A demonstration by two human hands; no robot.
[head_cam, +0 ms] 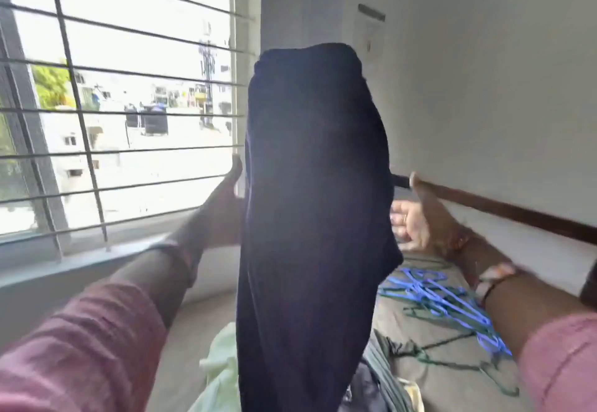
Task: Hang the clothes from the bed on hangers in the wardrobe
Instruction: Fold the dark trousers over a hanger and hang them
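Dark navy cloth garment [315,217] hung above the bed [452,376] between left hand [226,208] and spread-fingered right hand [416,224], left grip hidden; shaking it flat would ease threading a blue plastic hanger [429,292].

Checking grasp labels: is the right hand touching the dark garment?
Cannot tell. In the head view, the right hand is open beside the dark garment, whose edge hides its fingertips.
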